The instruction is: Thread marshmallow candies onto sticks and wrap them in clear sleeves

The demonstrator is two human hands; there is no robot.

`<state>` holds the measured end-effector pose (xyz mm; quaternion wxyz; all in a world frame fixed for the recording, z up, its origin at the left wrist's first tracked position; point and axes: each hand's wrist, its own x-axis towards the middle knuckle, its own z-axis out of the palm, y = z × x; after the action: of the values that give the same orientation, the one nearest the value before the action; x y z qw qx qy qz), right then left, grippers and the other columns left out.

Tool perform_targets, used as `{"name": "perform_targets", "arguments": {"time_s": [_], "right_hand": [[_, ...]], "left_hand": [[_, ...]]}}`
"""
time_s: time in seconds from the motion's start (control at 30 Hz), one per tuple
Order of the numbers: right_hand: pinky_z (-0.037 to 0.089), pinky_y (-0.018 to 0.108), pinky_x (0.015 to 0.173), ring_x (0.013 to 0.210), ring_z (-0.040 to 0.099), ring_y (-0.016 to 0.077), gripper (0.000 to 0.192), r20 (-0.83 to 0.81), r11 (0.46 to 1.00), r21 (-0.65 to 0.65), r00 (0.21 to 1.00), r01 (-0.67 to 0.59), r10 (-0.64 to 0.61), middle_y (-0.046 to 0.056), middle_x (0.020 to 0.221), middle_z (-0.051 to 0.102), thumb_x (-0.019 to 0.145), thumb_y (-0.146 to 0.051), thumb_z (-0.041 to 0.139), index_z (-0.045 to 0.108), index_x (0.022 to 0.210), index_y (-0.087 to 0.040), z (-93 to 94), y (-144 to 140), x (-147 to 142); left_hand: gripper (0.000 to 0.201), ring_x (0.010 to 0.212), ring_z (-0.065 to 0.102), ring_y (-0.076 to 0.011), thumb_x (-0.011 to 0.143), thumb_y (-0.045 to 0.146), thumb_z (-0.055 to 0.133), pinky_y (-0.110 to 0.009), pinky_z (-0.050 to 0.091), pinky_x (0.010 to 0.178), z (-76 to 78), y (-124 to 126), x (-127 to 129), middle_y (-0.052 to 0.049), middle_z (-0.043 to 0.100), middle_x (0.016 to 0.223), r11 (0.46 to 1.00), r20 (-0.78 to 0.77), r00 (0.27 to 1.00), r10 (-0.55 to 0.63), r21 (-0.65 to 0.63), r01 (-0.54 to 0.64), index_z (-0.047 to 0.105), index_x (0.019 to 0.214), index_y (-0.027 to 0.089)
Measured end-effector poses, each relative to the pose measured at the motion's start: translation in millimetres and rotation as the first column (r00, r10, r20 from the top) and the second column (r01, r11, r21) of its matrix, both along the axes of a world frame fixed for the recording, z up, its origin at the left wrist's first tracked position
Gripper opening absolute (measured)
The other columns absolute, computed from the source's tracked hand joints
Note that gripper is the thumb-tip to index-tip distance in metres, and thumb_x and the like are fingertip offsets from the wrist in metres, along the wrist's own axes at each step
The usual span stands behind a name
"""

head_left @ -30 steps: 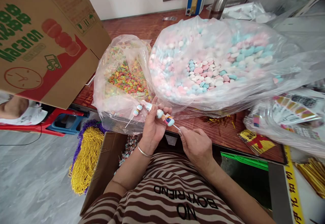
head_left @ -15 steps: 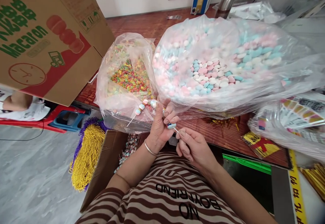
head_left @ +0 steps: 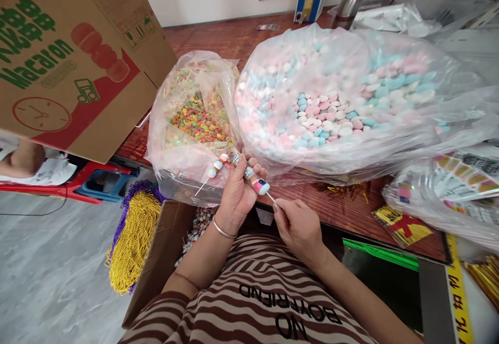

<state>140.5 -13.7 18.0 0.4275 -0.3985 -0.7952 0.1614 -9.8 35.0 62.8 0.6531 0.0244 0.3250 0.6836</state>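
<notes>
My left hand (head_left: 236, 193) is closed around a thin white stick threaded with pastel candy pieces, the candy skewer (head_left: 255, 182); one end pokes out left past my fingers with a few candies (head_left: 215, 166) on it. My right hand (head_left: 298, 227) pinches the skewer's bare right end just below the last blue candy (head_left: 263, 188). Both hands hover at the wooden table's front edge (head_left: 343, 203), above my striped shirt. Behind them lie a clear bag of small multicoloured ring candies (head_left: 197, 120) and a large clear bag of pink, white and blue round candies (head_left: 331, 115).
A cardboard box printed "Macaron" (head_left: 74, 58) overhangs at the left. Below the table an open carton (head_left: 163, 250) holds finished skewers, beside gold and purple bead strands (head_left: 130, 237). Printed packets in plastic (head_left: 456, 183) and gold twist ties (head_left: 483, 274) lie at the right. A steel flask (head_left: 348, 1) stands at the back.
My left fingers shifted along the skewer, so the candies near my right hand show again. My right hand stayed pinched on the stick's end.
</notes>
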Motion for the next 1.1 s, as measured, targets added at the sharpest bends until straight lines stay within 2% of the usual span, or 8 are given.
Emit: {"name": "perform_targets", "arguments": {"time_s": [0.07, 0.13, 0.3, 0.53, 0.67, 0.8, 0.97, 1.1], "right_hand": [[0.045, 0.029, 0.067, 0.053, 0.052, 0.0130, 0.015, 0.098, 0.982, 0.186, 0.995, 0.007, -0.026, -0.002, 0.059, 0.060, 0.098, -0.013, 0.052, 0.061, 0.088, -0.019, -1.3, 3, -1], [0.044, 0.028, 0.066, 0.053, 0.052, 0.0133, 0.013, 0.111, 0.976, 0.218, 0.993, 0.020, -0.045, -0.002, 0.059, 0.061, 0.098, -0.013, 0.052, 0.062, 0.091, -0.019, -0.3, 4, -1], [0.043, 0.026, 0.061, 0.058, 0.058, 0.0140, 0.013, 0.022, 0.997, 0.073, 1.000, 0.015, -0.017, 0.000, 0.068, 0.066, 0.098, -0.014, 0.052, 0.061, 0.091, -0.020, 2.1, 2, 1], [0.046, 0.026, 0.061, 0.061, 0.062, 0.0141, 0.010, -0.071, 0.991, 0.018, 0.989, 0.132, -0.131, 0.000, 0.076, 0.069, 0.096, -0.012, 0.055, 0.059, 0.096, -0.021, -3.0, -1, 2], [0.046, 0.026, 0.060, 0.064, 0.063, 0.0142, 0.011, -0.134, 0.994, -0.108, 0.990, 0.025, -0.039, -0.001, 0.075, 0.066, 0.098, -0.013, 0.051, 0.058, 0.098, -0.022, 0.8, -3, 3], [0.048, 0.028, 0.066, 0.073, 0.064, 0.0161, 0.011, -0.132, 0.979, -0.201, 0.991, -0.031, 0.004, 0.002, 0.082, 0.068, 0.101, -0.019, 0.050, 0.061, 0.098, -0.022, 8.5, -1, 7], [0.047, 0.033, 0.072, 0.082, 0.065, 0.0197, 0.012, -0.039, 0.996, 0.030, 0.996, 0.078, -0.077, 0.006, 0.092, 0.072, 0.097, -0.015, 0.059, 0.064, 0.107, -0.021, 19.1, 11, 8], [0.045, 0.036, 0.077, 0.080, 0.065, 0.0196, 0.013, 0.075, 0.973, 0.220, 0.993, 0.068, -0.086, 0.005, 0.086, 0.072, 0.095, -0.012, 0.062, 0.065, 0.106, -0.019, 22.8, 19, 9]], "left_hand": [[0.017, 0.059, 0.054, -0.0043, 0.099, 0.029, 0.060, -0.017, 0.051, 0.066, 0.5, -1, 4, 0.004, 0.055, 0.074, 1.000, 0.021, 1.000, -0.015, -0.013, 0.015, 0.061, 0.087, 0.017], [0.021, 0.058, 0.052, -0.0042, 0.100, 0.032, 0.058, -0.016, 0.050, 0.064, 0.2, -2, 9, 0.004, 0.053, 0.072, 1.000, 0.011, 1.000, -0.022, -0.022, 0.022, 0.061, 0.087, 0.017], [0.025, 0.059, 0.054, -0.0055, 0.098, 0.040, 0.061, -0.019, 0.052, 0.066, 0.1, -4, 11, 0.003, 0.054, 0.070, 0.999, -0.010, 1.000, -0.025, -0.031, 0.025, 0.063, 0.087, 0.017], [0.030, 0.102, 0.071, -0.0216, 0.086, 0.036, 0.077, -0.038, 0.055, 0.097, -5.6, -18, 6, -0.007, 0.072, 0.104, 0.970, -0.120, 0.965, -0.232, 0.049, 0.239, 0.069, 0.107, 0.017], [0.039, 0.101, 0.072, -0.0199, 0.079, 0.030, 0.084, -0.042, 0.051, 0.107, -12.9, -22, 5, -0.005, 0.073, 0.104, 0.958, -0.118, 0.961, -0.251, 0.110, 0.264, 0.068, 0.112, 0.017], [0.046, 0.086, 0.074, -0.0177, 0.068, 0.030, 0.091, -0.040, 0.057, 0.098, -14.7, -20, 0, -0.001, 0.073, 0.091, 0.968, -0.249, 0.946, -0.210, 0.080, 0.236, 0.068, 0.106, 0.019], [0.054, 0.082, 0.076, -0.0211, 0.064, 0.040, 0.093, -0.036, 0.062, 0.081, -13.9, -21, -3, -0.004, 0.075, 0.090, 0.958, -0.401, 0.878, -0.261, 0.001, 0.285, 0.067, 0.106, 0.017], [0.053, 0.085, 0.076, -0.0221, 0.064, 0.042, 0.092, -0.035, 0.063, 0.076, -13.1, -22, 0, -0.006, 0.076, 0.098, 0.950, -0.446, 0.849, -0.284, -0.010, 0.313, 0.068, 0.104, 0.017]]}}
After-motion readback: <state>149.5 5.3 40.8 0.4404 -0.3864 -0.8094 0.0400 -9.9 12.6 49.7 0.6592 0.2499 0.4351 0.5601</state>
